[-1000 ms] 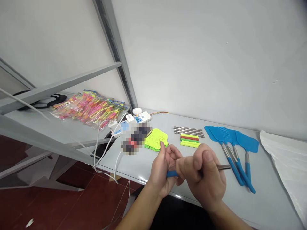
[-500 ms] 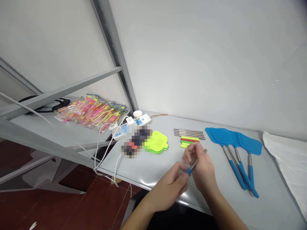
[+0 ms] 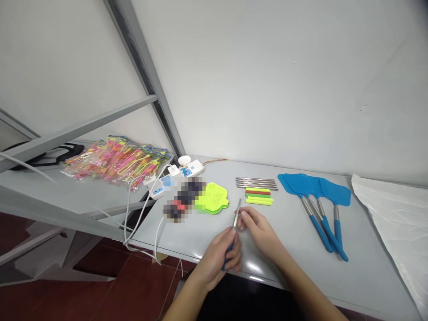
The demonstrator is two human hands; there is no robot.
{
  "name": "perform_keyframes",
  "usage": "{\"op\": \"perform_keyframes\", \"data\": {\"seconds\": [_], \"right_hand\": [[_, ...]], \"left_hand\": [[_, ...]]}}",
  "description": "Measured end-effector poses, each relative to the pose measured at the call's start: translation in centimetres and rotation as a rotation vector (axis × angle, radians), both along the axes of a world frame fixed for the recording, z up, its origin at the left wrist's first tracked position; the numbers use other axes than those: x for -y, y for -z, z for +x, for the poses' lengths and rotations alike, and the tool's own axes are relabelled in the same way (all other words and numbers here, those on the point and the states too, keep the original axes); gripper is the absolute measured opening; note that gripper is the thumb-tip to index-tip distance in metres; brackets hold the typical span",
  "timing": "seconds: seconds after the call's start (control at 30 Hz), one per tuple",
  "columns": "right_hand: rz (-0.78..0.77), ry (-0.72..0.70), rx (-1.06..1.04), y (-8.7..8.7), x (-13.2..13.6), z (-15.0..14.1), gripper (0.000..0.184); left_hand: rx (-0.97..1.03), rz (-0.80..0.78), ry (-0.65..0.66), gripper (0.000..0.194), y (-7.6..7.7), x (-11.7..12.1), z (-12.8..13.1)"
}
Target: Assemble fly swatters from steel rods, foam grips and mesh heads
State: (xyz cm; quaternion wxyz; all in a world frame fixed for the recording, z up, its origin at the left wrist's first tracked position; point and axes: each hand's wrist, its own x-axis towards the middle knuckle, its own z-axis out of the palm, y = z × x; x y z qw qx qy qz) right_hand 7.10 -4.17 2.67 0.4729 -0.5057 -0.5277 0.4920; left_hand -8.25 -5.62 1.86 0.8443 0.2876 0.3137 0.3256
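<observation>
My left hand [image 3: 216,261] is closed around a blue handle grip [image 3: 228,254], with a silver metal rod [image 3: 236,218] rising from its top. My right hand [image 3: 261,229] has its thumb and fingers bent together at the rod, just above the left hand. Beyond them lie several silver metal rods [image 3: 257,183] in a row, with short red, green and yellow grips [image 3: 258,194] in front. Several blue fly swatters [image 3: 306,183] with metal shafts and blue handles lie fanned out to the right. Left of the grips rests a small stack of yellow-green swatter heads [image 3: 214,198].
White power strips [image 3: 192,169] with plugs and cables sit at the back left, beside a pixelated object [image 3: 184,200]. Bagged colourful items [image 3: 120,160] fill the side shelf behind a grey metal frame [image 3: 147,67]. A white plastic sheet [image 3: 384,209] covers the right end.
The blue grip and rod have swung from slanting right to nearly upright. My left hand now wraps the grip, and my right hand has come left to the upper rod. The view has shifted slightly.
</observation>
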Motion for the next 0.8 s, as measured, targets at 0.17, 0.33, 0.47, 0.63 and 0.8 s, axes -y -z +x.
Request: {"op": "perform_keyframes", "data": {"seconds": [0.17, 0.33, 0.47, 0.63, 0.8], "right_hand": [[0.272, 0.006, 0.672, 0.4, -2.3, -1.8, 0.037], [0.507, -0.167, 1.194, 0.6, -6.3, -4.7, 0.062], [0.52, -0.274, 1.261, 1.7, -8.1, -5.0, 0.054], [0.562, -0.323, 1.301, 2.4, -8.1, -4.0, 0.049], [0.566, -0.302, 1.261, 1.7, -8.3, -2.9, 0.051]], "left_hand": [[-0.05, 0.074, -0.347, 0.042, 0.7, -1.2, -1.9], [-0.012, 0.015, -0.672, 0.037, 1.2, -2.0, -3.5], [0.008, 0.001, -0.677, 0.029, 1.4, -1.9, -3.9], [-0.171, 0.092, -0.602, 0.028, 1.5, -2.2, -4.4], [-0.515, 0.355, -0.437, 0.027, 0.7, -2.4, -5.5]]}}
